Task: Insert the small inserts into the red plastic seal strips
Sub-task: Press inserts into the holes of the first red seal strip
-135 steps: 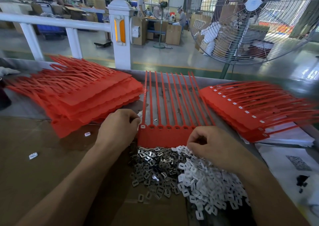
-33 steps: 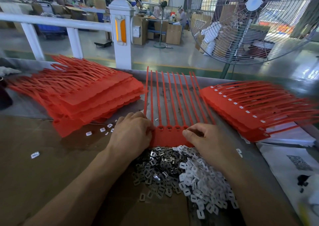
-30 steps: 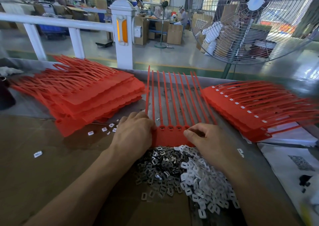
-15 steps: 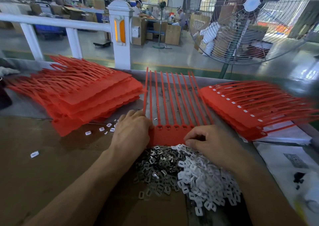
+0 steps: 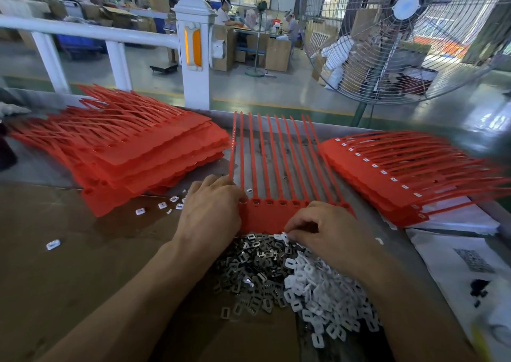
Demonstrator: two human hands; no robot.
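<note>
A big stack of red strips [image 5: 132,151] lies on the left of the table [image 5: 41,265]. Another stack [image 5: 401,173] on the right already has white bits in its slots. Between them lies one red seal strip sheet [image 5: 265,215], its slots looking empty. Just in front of it sits the heap of small inserts [image 5: 290,278], grey ones and white ones mixed together.

What could go wrong? The sheet could slide if the holding hand lets up, and then an insert would miss its slot. The inserts are tiny, so one could slip out and roll away, like the few white ones [image 5: 166,205] lying loose by the left stack. A grey one could be grabbed when a white one is wanted.

The left hand [image 5: 210,212] rests on the sheet's left end, fingers bent over its edge, holding it down. The right hand [image 5: 329,231] has curled fingers at the heap's far edge; I cannot tell if it pinches an insert.
</note>
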